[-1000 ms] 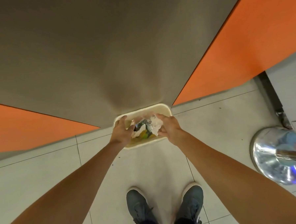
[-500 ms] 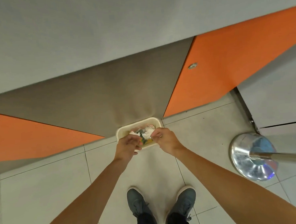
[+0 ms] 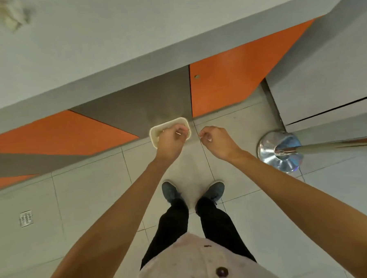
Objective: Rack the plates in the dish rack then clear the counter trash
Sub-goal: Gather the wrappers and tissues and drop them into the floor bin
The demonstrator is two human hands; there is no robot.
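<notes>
Head view showed one cream, round-cornered tray (image 3: 154,132) and two hands. The left hand (image 3: 170,140) was curled over it and the right hand (image 3: 218,140) beside it; neither grip could be determined.

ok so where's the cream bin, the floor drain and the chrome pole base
cream bin (image 3: 167,123): head view, on its far rim by the cabinet.
floor drain (image 3: 25,218): head view, middle of the grate.
chrome pole base (image 3: 268,149): head view, left side of the shiny dome.
</notes>
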